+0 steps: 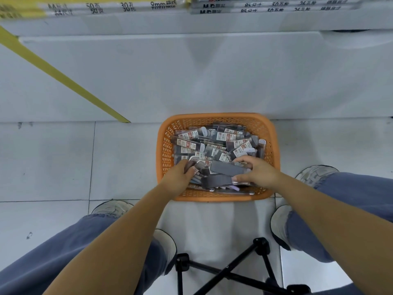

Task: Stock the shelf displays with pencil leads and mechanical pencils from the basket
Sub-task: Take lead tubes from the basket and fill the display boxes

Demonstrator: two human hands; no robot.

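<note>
An orange plastic basket sits on the white tiled floor against the base of a shelf unit. It is heaped with several clear packs of pencil leads and mechanical pencils with red-and-white labels. Both my hands are inside its near half. My left hand curls its fingers round the left end of a bundle of packs. My right hand grips the right end of a dark grey pack, thumb under it and fingers over the top.
The white shelf base rises right behind the basket, with a yellow strip running diagonally at left. Stacked notebook packs lie on the shelf above. A black folding stool frame stands between my legs and shoes.
</note>
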